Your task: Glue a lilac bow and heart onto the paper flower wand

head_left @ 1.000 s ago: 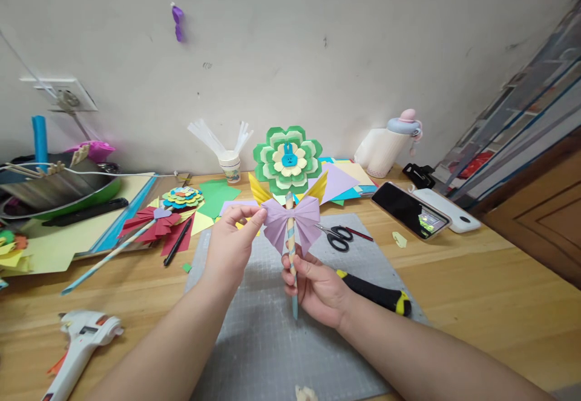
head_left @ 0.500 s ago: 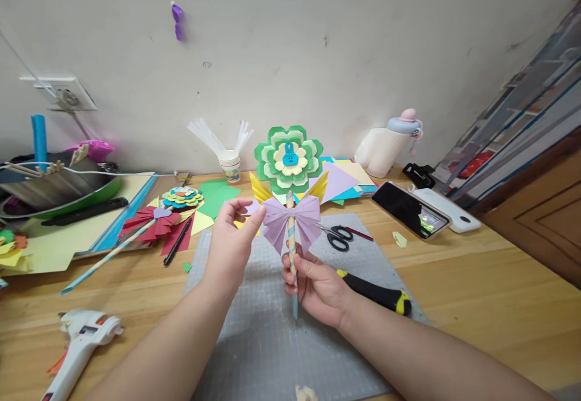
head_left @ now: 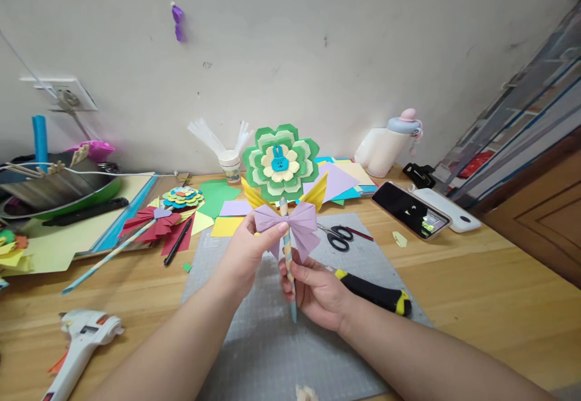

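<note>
A paper flower wand stands nearly upright above the grey cutting mat (head_left: pixel 254 340). Its green layered flower head (head_left: pixel 304 147) has a blue rabbit face (head_left: pixel 279 160) at the centre. Below sit yellow paper wings (head_left: pixel 316 192) and a pleated purple bow (head_left: pixel 302 222). My right hand (head_left: pixel 318 289) is closed around the lower part of the striped stick (head_left: pixel 287 244). The bow's left side is pinched in my left hand (head_left: pixel 245 253), with the thumb on its front near the stick; the other fingers are partly hidden behind the bow.
Scissors (head_left: pixel 339 237) and a black-yellow utility knife (head_left: pixel 374 292) lie at the right. A hot glue gun (head_left: pixel 88 334) rests at the left, below a second flower wand (head_left: pixel 118 253). A phone (head_left: pixel 408 207), paper cup (head_left: pixel 230 168) and bottle (head_left: pixel 388 150) are farther back.
My left hand has moved right and closed on the bow, where before its thumb was at the bow's left edge. The flower head has tipped slightly left and turned.
</note>
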A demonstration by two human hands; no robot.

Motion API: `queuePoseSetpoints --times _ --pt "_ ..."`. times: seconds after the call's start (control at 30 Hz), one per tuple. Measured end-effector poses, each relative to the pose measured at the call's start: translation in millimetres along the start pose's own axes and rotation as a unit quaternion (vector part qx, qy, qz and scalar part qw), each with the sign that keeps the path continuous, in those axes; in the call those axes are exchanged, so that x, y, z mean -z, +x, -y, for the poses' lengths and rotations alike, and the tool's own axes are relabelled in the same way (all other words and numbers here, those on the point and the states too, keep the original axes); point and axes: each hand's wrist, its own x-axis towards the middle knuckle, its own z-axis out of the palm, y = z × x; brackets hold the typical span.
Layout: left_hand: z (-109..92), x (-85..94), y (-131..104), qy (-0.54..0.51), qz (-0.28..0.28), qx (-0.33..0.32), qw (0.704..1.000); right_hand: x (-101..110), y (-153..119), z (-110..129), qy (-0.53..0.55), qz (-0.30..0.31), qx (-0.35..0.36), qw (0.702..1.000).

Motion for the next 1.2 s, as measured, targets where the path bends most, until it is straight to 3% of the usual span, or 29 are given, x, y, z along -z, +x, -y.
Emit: queuePoseSetpoints --times 0.43,0.93,1.2 --pt "-3.2 7.9 1.0 0.005 0.074 0.017 0.997 -3.3 -1.9 0.2 -0.024 0.003 -0.006 1.000" --pt "-1.1 6.1 0.5 -0.004 0.021 0.014 1.000 -1.7 -1.3 -1.2 -0.035 0.007 -0.011 0.999" --pt "0.8 4.4 0.1 0.019 0.034 0.002 0.999 -1.8 -1.0 -0.3 -0.016 0.000 -0.002 1.000"
